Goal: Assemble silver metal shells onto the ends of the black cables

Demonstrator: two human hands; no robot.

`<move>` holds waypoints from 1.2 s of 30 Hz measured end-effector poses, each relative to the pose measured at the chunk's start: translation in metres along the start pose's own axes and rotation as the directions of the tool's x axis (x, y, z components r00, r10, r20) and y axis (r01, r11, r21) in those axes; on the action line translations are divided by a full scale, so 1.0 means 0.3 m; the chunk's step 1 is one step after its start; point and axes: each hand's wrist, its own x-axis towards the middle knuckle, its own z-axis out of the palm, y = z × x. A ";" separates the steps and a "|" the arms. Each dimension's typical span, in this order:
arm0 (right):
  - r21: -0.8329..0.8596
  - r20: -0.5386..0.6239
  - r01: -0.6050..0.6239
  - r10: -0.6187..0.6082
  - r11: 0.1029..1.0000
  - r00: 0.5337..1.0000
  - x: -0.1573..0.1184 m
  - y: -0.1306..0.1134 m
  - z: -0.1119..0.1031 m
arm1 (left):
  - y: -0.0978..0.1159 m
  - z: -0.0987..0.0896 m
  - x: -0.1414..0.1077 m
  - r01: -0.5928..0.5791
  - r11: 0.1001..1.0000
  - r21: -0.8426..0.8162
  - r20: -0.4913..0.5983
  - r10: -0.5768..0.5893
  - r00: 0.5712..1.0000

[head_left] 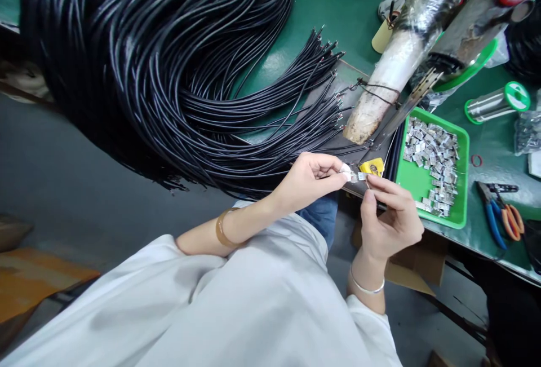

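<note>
My left hand (315, 178), with white coverings on its fingertips, pinches a small silvery metal connector (362, 176) at the table's front edge. My right hand (391, 215) comes at it from the other side, its index fingertip against the connector's end. Thumb and finger of that hand are closed around something thin, too small to make out. Just behind the fingertips sits a yellow block-like object (372, 167). A large bundle of black cables (169, 74) lies to the left, its stripped ends pointing toward my hands.
Right of my hands, a green tray (462, 186) holds many loose metal connectors (435, 153). A solder spool (499, 102), blue-handled pliers (494, 223) and an orange-handled tool (512, 221) lie farther right. A plastic-wrapped tube (389, 79) slants down over the green table (333, 0).
</note>
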 end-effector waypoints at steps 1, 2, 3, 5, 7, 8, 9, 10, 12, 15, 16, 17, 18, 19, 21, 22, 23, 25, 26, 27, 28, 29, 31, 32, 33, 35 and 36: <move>-0.011 0.011 0.024 -0.024 1.000 1.000 -0.001 0.003 0.000 | -0.002 0.001 0.003 -0.004 1.000 -0.002 0.009 0.004 1.000; -0.023 0.020 0.048 -0.047 0.999 0.999 -0.001 0.005 0.001 | -0.003 0.001 0.005 -0.008 1.000 -0.006 0.015 0.008 1.000; -0.035 0.026 0.071 -0.070 0.997 0.997 0.000 0.007 0.002 | -0.004 0.002 0.008 -0.012 1.000 -0.009 0.020 0.013 1.000; -0.046 0.033 0.107 -0.105 0.993 0.994 0.003 0.009 0.005 | -0.006 0.003 0.013 -0.026 1.000 -0.009 0.023 0.027 0.999; -0.040 0.030 0.133 -0.132 0.990 0.991 0.007 0.010 0.008 | -0.007 0.005 0.016 -0.047 0.999 -0.004 0.024 0.047 0.999; -0.036 0.028 0.144 -0.143 0.989 0.989 0.009 0.010 0.010 | -0.008 0.005 0.018 -0.056 0.998 0.001 0.023 0.056 0.998; -0.032 0.026 0.155 -0.154 0.987 0.988 0.011 0.010 0.013 | -0.009 0.007 0.019 -0.064 0.998 0.007 0.019 0.063 0.998; -0.030 0.023 0.162 -0.162 0.986 0.987 0.013 0.010 0.015 | -0.010 0.008 0.020 -0.070 0.997 0.012 0.012 0.070 0.997; -0.039 0.021 0.160 -0.159 0.986 0.987 0.015 0.010 0.022 | -0.013 0.012 0.024 -0.081 0.996 0.025 -0.008 0.081 0.997; -0.074 0.026 0.126 -0.124 0.989 0.992 0.018 0.008 0.031 | -0.016 0.016 0.033 -0.109 0.992 0.062 -0.042 0.112 0.993; -0.082 0.030 0.109 -0.107 0.991 0.994 0.020 0.006 0.034 | -0.016 0.018 0.037 -0.117 0.990 0.078 -0.051 0.121 0.991; -0.083 0.034 0.093 -0.091 0.992 0.995 0.022 0.004 0.036 | -0.017 0.018 0.041 -0.120 0.988 0.094 -0.061 0.126 0.990; -0.079 0.039 0.078 -0.076 0.994 0.996 0.026 0.002 0.037 | -0.017 0.019 0.044 -0.120 0.987 0.106 -0.070 0.128 0.989; -0.073 0.044 0.065 -0.062 0.995 0.997 0.029 -0.001 0.038 | -0.017 0.019 0.046 -0.118 0.987 0.113 -0.076 0.127 0.989; -0.064 0.051 0.044 -0.041 0.997 0.998 0.038 -0.009 0.039 | -0.017 0.021 0.048 -0.116 0.986 0.118 -0.083 0.126 0.989; -0.064 0.052 0.040 -0.037 0.997 0.998 0.043 -0.013 0.038 | -0.016 0.022 0.048 -0.119 0.986 0.118 -0.083 0.130 0.988; -0.070 0.050 0.040 -0.036 0.997 0.998 0.047 -0.019 0.038 | -0.014 0.022 0.047 -0.125 0.985 0.118 -0.082 0.135 0.987; -0.086 0.048 0.043 -0.039 0.995 0.998 0.054 -0.029 0.036 | -0.009 0.023 0.044 -0.132 0.983 0.123 -0.081 0.143 0.986; -0.094 0.048 0.045 -0.041 0.995 0.998 0.056 -0.033 0.036 | -0.006 0.023 0.043 -0.134 0.983 0.123 -0.081 0.144 0.986; -0.097 0.048 0.044 -0.040 0.994 0.998 0.057 -0.037 0.035 | -0.002 0.023 0.042 -0.136 0.983 0.120 -0.080 0.146 0.986; -0.091 0.048 0.040 -0.036 0.995 0.998 0.057 -0.039 0.035 | 0.001 0.022 0.042 -0.137 0.983 0.118 -0.077 0.147 0.986; -0.079 0.047 0.032 -0.028 0.996 0.998 0.057 -0.040 0.035 | 0.004 0.021 0.042 -0.136 0.983 0.121 -0.073 0.146 0.987; -0.060 0.046 0.015 -0.012 0.998 0.999 0.055 -0.037 0.035 | 0.008 0.017 0.041 -0.120 0.981 0.151 -0.061 0.130 0.990; -0.058 0.048 0.009 -0.007 0.998 0.999 0.055 -0.035 0.036 | 0.009 0.015 0.041 -0.109 0.978 0.176 -0.061 0.121 0.991; -0.063 0.052 0.008 -0.005 0.998 0.999 0.054 -0.032 0.037 | 0.009 0.014 0.040 -0.099 0.974 0.205 -0.066 0.114 0.991; -0.087 0.052 0.015 -0.011 0.996 0.999 0.056 -0.029 0.039 | 0.009 0.013 0.036 -0.098 0.962 0.255 -0.078 0.121 0.990; -0.099 0.045 0.022 -0.017 0.995 0.999 0.057 -0.028 0.039 | 0.010 0.014 0.034 -0.109 0.956 0.273 -0.078 0.135 0.988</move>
